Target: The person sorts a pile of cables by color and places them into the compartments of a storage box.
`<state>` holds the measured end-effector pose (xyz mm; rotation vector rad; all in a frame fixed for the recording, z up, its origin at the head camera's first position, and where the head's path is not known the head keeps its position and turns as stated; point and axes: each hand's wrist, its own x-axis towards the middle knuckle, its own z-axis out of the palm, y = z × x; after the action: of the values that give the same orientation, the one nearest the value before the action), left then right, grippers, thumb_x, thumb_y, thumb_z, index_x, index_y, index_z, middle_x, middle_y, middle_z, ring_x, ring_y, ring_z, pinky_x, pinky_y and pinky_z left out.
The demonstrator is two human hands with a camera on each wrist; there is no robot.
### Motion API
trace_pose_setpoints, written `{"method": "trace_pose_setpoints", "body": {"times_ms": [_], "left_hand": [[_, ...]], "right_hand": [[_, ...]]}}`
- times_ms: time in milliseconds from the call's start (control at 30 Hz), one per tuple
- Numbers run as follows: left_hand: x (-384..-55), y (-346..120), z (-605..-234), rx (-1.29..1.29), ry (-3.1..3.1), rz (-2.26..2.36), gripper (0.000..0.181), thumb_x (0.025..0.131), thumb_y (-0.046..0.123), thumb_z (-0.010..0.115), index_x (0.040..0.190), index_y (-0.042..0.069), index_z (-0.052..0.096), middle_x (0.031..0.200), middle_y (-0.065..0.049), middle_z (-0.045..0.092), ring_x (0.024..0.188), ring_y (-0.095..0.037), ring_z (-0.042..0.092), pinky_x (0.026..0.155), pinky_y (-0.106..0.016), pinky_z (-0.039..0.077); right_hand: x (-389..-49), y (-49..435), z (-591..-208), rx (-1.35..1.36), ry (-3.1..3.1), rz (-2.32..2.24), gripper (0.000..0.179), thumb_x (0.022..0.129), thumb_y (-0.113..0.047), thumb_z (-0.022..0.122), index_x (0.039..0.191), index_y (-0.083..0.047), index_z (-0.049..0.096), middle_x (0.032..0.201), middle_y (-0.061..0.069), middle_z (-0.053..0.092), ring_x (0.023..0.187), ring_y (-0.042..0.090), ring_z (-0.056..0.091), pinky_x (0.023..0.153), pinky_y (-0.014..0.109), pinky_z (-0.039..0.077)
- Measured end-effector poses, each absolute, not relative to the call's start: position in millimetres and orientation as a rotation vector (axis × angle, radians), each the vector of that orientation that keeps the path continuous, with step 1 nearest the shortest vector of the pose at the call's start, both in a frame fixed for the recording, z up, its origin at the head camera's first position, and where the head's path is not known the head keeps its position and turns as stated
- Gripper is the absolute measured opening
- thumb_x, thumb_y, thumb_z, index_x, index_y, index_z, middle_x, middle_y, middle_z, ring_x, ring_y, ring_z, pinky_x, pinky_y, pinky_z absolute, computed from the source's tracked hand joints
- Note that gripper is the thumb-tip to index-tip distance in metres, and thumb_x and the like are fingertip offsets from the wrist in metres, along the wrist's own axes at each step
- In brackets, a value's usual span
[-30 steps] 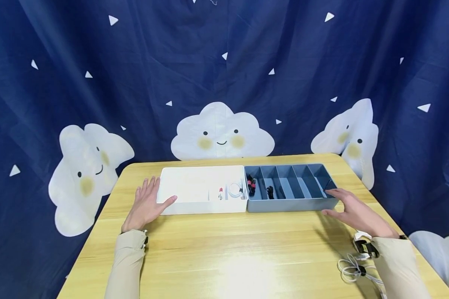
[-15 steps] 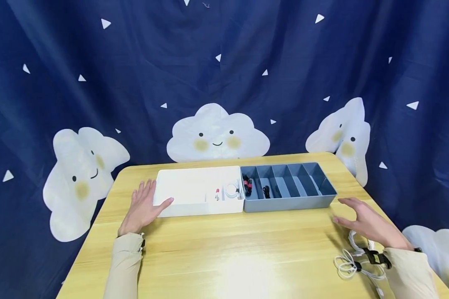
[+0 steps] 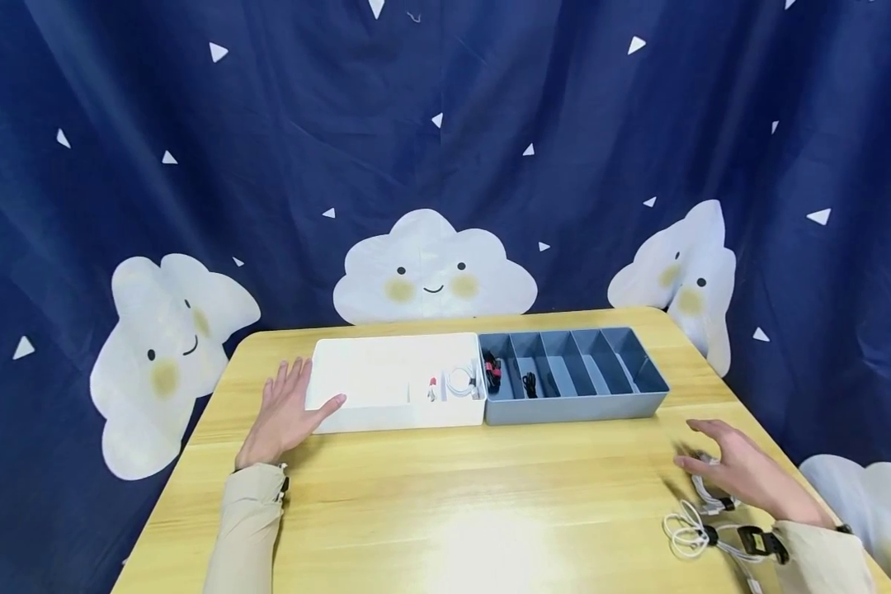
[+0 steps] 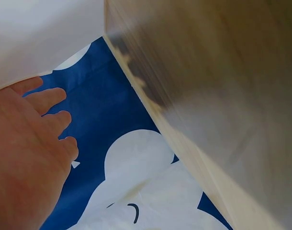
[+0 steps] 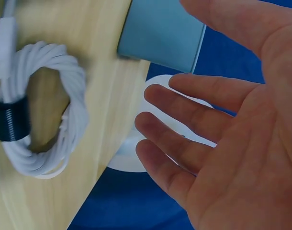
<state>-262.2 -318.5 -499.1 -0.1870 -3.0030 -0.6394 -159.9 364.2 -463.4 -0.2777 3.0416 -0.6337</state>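
Observation:
My left hand lies with spread fingers at the left end of the white box, its thumb on the box's front rim. My right hand hovers open over the table's right side, palm empty in the right wrist view. Below it lies a coiled white cable with a black strap, partly covered by the hand in the head view. Nearer the front sits a second white cable, looped and bound with a black tie.
A blue-grey divided box abuts the white box. Its left compartments hold a black-and-red cable bundle and a small black cable. Inside the white box are a white cable coil and a small red-and-white item. A curtain hangs behind the table.
My right hand has drawn back from the blue-grey box's right end, toward the front right over the white cables. The left hand stays at the white box.

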Motion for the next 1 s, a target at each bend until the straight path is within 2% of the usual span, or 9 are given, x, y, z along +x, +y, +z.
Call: {"method": "trace_pose_setpoints", "body": {"times_ms": [433,733,1000], "left_hand": [[-264.1,-319.3,-500.4,-0.186,-3.007,-0.631,0.114,0.092,0.08,0.049,0.166,0.002,0.009,0.172,-0.027,0.01,0.16,-0.05,-0.002,0.125,-0.072,0.0],[-264.0,-319.1,-500.6,-0.181,-3.013,-0.626,0.116,0.091,0.08,0.049,0.166,0.002,0.008,0.173,-0.027,0.009,0.16,-0.05,-0.001,0.126,-0.072,-0.001],[-262.6,-318.9,-500.5,-0.172,-3.016,-0.617,0.115,0.092,0.08,0.048,0.166,0.002,0.008,0.173,-0.027,0.009,0.16,-0.051,0.001,0.126,-0.072,0.0]], "right_hand": [[-153.0,370.8,-474.1,-0.192,2.976,-0.588,0.082,0.091,-0.041,0.078,0.135,0.022,0.05,0.133,0.043,0.057,0.123,0.063,0.053,0.094,0.068,0.05],[-150.9,371.6,-479.7,-0.196,2.974,-0.558,0.08,0.089,-0.039,0.08,0.131,0.023,0.052,0.129,0.043,0.058,0.12,0.061,0.056,0.093,0.067,0.051],[-149.3,376.7,-483.3,-0.155,2.945,-0.468,0.086,0.086,-0.042,0.082,0.13,0.025,0.051,0.126,0.046,0.055,0.117,0.062,0.055,0.092,0.067,0.051]]}}
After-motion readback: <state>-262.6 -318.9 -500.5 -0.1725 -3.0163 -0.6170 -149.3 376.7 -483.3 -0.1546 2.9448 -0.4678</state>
